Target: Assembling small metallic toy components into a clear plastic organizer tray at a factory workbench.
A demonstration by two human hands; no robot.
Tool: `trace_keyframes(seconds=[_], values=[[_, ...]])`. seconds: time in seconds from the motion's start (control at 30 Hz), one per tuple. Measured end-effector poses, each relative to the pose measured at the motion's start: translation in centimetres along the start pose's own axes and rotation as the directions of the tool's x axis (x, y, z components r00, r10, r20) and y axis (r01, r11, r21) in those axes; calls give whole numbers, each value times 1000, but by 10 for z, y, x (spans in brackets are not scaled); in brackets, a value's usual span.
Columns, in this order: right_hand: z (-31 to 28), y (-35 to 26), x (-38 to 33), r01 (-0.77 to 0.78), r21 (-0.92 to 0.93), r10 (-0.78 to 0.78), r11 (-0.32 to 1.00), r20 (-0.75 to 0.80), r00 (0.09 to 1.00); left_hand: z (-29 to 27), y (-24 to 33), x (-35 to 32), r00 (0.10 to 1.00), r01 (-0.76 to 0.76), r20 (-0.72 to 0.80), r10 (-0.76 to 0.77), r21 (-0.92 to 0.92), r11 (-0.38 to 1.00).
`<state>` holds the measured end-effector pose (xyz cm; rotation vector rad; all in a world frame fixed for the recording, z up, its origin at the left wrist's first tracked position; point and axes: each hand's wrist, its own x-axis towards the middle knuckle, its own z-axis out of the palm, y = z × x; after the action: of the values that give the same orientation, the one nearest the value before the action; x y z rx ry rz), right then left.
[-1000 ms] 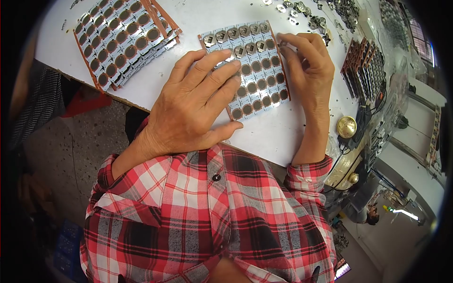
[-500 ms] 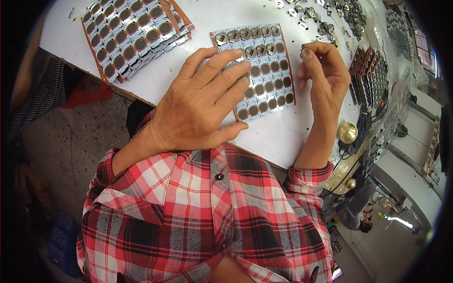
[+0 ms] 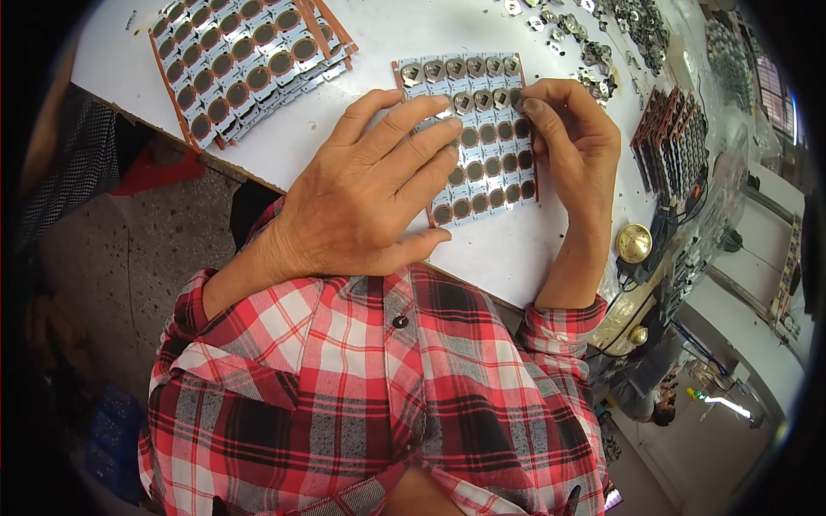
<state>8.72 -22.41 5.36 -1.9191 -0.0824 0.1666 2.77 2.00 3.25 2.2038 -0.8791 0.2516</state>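
Disc panel [image 3: 490,150], head view: frame's 1 o'clock, on white table [image 3: 490,249].
Probably light, thin, stiffish, could crack if flexed; best held by brown edge strips [image 3: 537,187]. Left hand [image 3: 357,189] spread over its 8 o'clock side; right hand [image 3: 576,142] thumb and forefinger close together at 2 o'clock, can't tell if gripping. No legible writing.

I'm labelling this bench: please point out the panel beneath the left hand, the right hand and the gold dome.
Panel [image 3: 493,166], head view: a dark circle near its middle.
Right hand [image 3: 587,146], head view: middle of the hand.
Gold dome [image 3: 634,243], head view: middle of its top.
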Motion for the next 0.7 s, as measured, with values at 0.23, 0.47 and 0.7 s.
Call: trace_keyframes(seconds=[0.23, 0.47, 0.7], values=[[1, 3, 3, 182, -257, -184, 949, 17, 983, -1, 0, 0, 1000, -8, 16, 8, 5, 1000], [4, 5, 0, 140, -270, -158, 953, -47, 986, 1, 1, 0, 1000, -9, 9, 8, 13, 1000], [1, 8, 3, 186, -245, -200, 952, -36, 979, 1, 0, 2, 1000, -11, 7, 11, 14, 1000]])
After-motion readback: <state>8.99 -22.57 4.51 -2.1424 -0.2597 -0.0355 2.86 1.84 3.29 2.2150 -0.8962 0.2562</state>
